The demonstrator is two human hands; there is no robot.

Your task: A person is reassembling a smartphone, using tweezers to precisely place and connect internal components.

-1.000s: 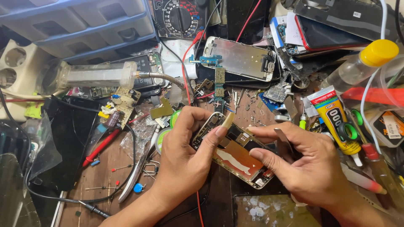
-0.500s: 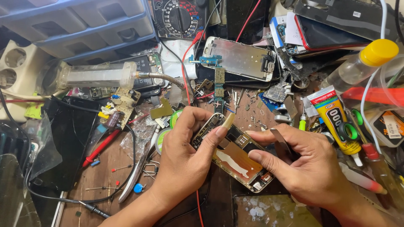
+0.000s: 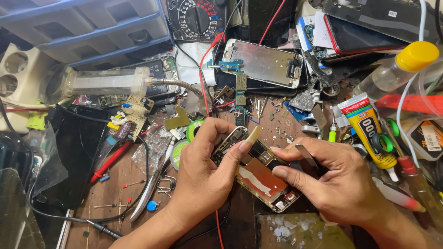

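centrally, an opened phone (image 3: 258, 177) with its back removed is held over the cluttered wooden bench (image 3: 115, 184), its long axis running from 10 o'clock to 4 o'clock. the left hand (image 3: 203, 177) is wrapped around the phone's upper end, fingers curled behind it and the thumb (image 3: 233, 159) laid across the exposed circuit board; a long pale thumbnail is seen pointing toward 1 o'clock. the phone is thus clamped between thumb and fingers. an orange-brown battery panel (image 3: 258, 180) is exposed on the lower half of the phone.

the right hand (image 3: 332, 182) is placed at 3 o'clock of the phone, its fingers drawn together and pinched on a thin flat metal tool (image 3: 307, 154), whose blade is angled toward 10 o'clock. the fingertips are touching the phone's right edge.

at 12 o'clock of the hands, a bare silver phone frame (image 3: 263, 63) is laid flat, with a narrow green circuit strip (image 3: 241, 99) just below it. a black analogue meter (image 3: 196, 18) is seen farther up. at 2 o'clock, a yellow glue tube (image 3: 369, 131) is lying beside a clear bottle with a yellow cap (image 3: 397, 71). at 9 o'clock, steel tweezers (image 3: 150, 191) and a red probe (image 3: 110, 161) are resting on the bench, and a clear plastic cylinder (image 3: 108, 82) is found at 10 o'clock.
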